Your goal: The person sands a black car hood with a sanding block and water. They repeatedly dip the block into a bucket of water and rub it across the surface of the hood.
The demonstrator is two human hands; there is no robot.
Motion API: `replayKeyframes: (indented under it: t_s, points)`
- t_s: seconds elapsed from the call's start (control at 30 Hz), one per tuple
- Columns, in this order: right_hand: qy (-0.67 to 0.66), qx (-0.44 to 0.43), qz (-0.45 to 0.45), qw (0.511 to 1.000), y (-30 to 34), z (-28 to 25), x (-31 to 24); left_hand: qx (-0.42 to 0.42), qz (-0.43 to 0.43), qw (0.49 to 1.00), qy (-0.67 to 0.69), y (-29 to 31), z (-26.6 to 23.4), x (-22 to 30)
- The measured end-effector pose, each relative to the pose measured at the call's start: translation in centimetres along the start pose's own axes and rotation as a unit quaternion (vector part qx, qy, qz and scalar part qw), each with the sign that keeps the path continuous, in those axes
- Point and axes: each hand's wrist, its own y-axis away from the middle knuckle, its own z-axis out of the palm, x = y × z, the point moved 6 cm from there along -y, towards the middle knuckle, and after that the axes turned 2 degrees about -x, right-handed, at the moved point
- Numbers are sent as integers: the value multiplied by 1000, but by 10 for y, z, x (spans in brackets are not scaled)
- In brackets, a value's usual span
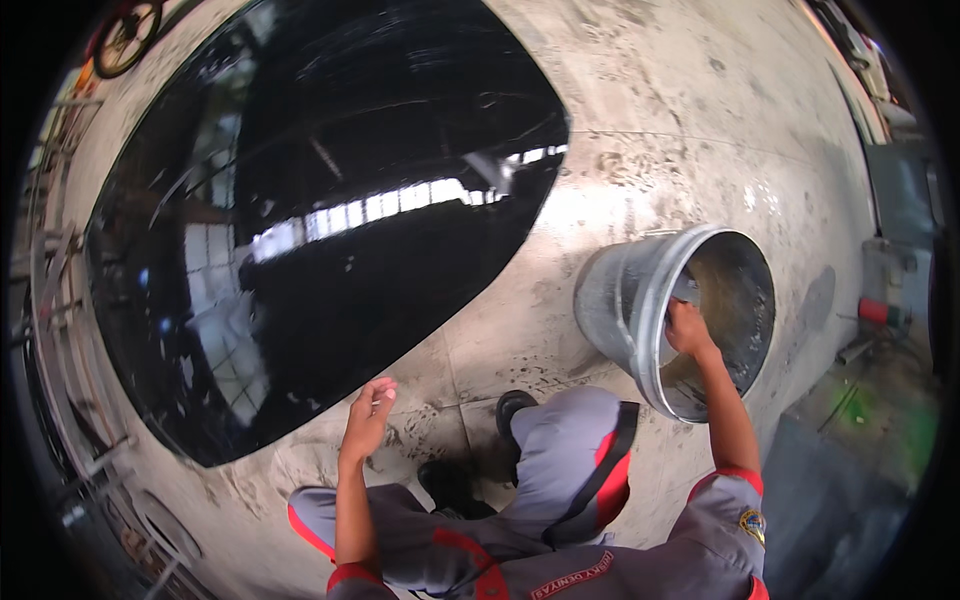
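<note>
A large grey bucket [610, 290] lies tipped on the floor to my right, its mouth turned toward the right. My right hand [687, 328] reaches into that mouth near the rim, fingers closed. By the fingers shows a small greyish shape [687, 290]; whether it is a tool or part of the wall I cannot make out. Over the floor, close to the near edge of a big glossy black sheet [400, 290], hovers my left hand [368, 418]. It is empty, with the fingers apart and slightly bent.
Dirty pale concrete floor [690, 140] surrounds the sheet, which mirrors windows. My bent knee [570, 440] is between my hands. Metal racking [75, 380] lines the left side. At the right are a red cylindrical thing [878, 311] and a dark flat surface [800, 500].
</note>
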Motion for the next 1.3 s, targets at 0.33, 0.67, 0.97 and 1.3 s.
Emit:
replayKeyframes:
  t_s: [0.33,0.67,0.97,1.3]
  points:
    - [-156,394,149,894,207,-43,54,-249,261,933,-1,-30,165,232]
    - [-187,489,26,852,175,-89,103,-311,254,883,-243,11,329,296]
    - [-125,430,-6,894,106,-162,204,-369,309,871,-97,6,400,307]
    - [-222,554,133,792,57,-157,215,-260,323,906,80,-92,370,370]
